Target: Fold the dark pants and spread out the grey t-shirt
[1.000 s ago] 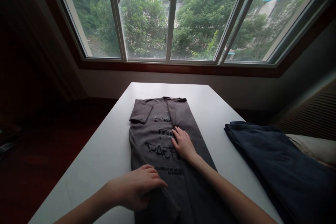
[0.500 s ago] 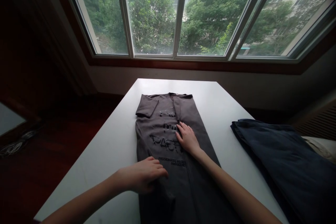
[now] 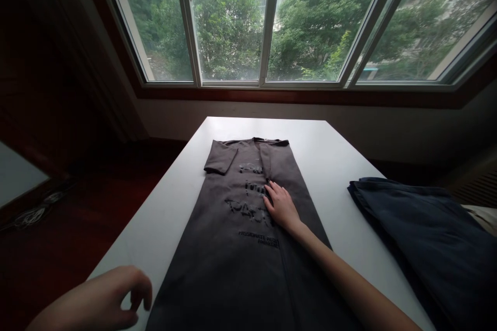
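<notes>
A dark grey T-shirt with black printed lettering lies spread on the white table. Its left sleeve is folded inward, and the right side is folded over toward the middle, partly covering the print. My right hand rests flat on that folded side, fingers spread. Beside the shirt's lower left edge is my left hand, its fingers curved and a gap showing between thumb and forefinger; it appears to hold nothing.
Dark blue folded cloth lies on the table's right side. Beyond the far table edge is a wide window. Cables lie on the dark red floor at left.
My left hand has moved left and toward me, from over the shirt to beside it. The shirt's lower left side now lies spread further out. My right hand stays on the shirt.
</notes>
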`<state>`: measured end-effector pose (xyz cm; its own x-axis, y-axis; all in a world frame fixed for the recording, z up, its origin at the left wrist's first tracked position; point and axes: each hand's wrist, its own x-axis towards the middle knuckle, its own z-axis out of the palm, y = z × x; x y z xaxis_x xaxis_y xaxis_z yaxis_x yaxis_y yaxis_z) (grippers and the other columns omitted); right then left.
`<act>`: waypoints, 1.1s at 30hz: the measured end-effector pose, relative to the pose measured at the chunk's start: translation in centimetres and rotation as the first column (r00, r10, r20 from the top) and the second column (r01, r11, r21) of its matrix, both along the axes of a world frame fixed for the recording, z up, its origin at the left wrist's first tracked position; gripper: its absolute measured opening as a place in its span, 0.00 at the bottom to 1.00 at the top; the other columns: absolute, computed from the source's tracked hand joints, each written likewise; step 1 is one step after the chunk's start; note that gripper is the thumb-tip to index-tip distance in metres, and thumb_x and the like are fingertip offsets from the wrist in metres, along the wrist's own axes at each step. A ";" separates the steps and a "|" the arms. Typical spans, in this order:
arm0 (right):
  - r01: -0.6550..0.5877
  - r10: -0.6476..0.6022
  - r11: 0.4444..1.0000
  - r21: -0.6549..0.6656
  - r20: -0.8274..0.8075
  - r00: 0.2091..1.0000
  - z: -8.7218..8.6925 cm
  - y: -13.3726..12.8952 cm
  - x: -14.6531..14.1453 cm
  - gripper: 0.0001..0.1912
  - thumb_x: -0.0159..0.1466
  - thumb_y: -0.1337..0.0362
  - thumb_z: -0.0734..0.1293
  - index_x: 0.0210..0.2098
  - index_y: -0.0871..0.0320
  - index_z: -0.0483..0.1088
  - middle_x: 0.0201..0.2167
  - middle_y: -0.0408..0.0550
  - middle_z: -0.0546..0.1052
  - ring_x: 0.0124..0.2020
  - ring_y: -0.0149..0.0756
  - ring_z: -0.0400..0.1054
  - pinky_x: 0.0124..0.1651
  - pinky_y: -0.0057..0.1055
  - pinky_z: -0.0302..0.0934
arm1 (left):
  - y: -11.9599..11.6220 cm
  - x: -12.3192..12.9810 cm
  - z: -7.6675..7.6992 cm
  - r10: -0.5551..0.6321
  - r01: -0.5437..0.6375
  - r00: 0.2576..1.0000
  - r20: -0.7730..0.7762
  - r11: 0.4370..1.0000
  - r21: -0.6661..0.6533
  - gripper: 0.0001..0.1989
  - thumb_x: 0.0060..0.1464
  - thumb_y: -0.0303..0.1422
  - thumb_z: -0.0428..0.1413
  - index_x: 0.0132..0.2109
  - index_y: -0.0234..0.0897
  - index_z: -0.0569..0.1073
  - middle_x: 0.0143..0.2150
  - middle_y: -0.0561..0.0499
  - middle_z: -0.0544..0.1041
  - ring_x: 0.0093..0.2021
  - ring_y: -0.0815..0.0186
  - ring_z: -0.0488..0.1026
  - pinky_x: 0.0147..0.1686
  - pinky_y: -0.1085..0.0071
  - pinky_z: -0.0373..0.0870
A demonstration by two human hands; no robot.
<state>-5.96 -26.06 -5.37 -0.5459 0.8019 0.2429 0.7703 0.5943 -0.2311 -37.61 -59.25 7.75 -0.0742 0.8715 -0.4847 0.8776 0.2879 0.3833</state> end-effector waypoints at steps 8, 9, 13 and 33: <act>0.004 -0.004 1.000 -0.007 0.020 1.000 0.3 -0.2 0.1 0.25 0.70 0.60 0.56 0.63 0.64 0.63 0.66 0.56 0.59 0.68 0.42 0.51 0.70 0.42 0.43 | 8.1 5.2 2.1 -0.245 0.215 0.953 0.177 0.961 0.176 0.12 0.60 0.33 0.53 0.50 0.47 0.75 0.50 0.53 0.75 0.52 0.62 0.71 0.52 0.69 0.65; 0.008 -0.008 1.000 -0.013 0.026 1.000 0.4 -0.3 0.1 0.25 0.70 0.60 0.56 0.63 0.64 0.63 0.67 0.56 0.59 0.68 0.42 0.51 0.70 0.42 0.43 | 9.7 6.1 2.2 -0.314 0.273 0.932 0.180 0.937 0.219 0.13 0.60 0.32 0.53 0.51 0.46 0.75 0.50 0.52 0.75 0.52 0.62 0.70 0.52 0.69 0.65; 0.078 -0.076 0.997 -0.028 0.069 0.995 1.0 -0.2 -0.5 0.26 0.70 0.59 0.57 0.64 0.63 0.61 0.68 0.58 0.55 0.69 0.44 0.47 0.69 0.45 0.40 | 15.6 9.6 0.3 -0.542 0.441 0.823 0.171 0.799 0.410 0.13 0.61 0.30 0.54 0.52 0.43 0.73 0.51 0.51 0.75 0.53 0.62 0.70 0.55 0.67 0.64; 0.422 -0.418 0.905 0.056 -0.080 0.905 5.4 9.7 9.8 0.23 0.70 0.63 0.55 0.56 0.75 0.65 0.55 0.66 0.69 0.59 0.45 0.62 0.63 0.34 0.54 | 20.3 15.5 -9.5 -0.437 0.413 0.893 -0.106 0.704 0.579 0.22 0.64 0.32 0.48 0.64 0.45 0.62 0.70 0.50 0.57 0.70 0.59 0.51 0.69 0.45 0.47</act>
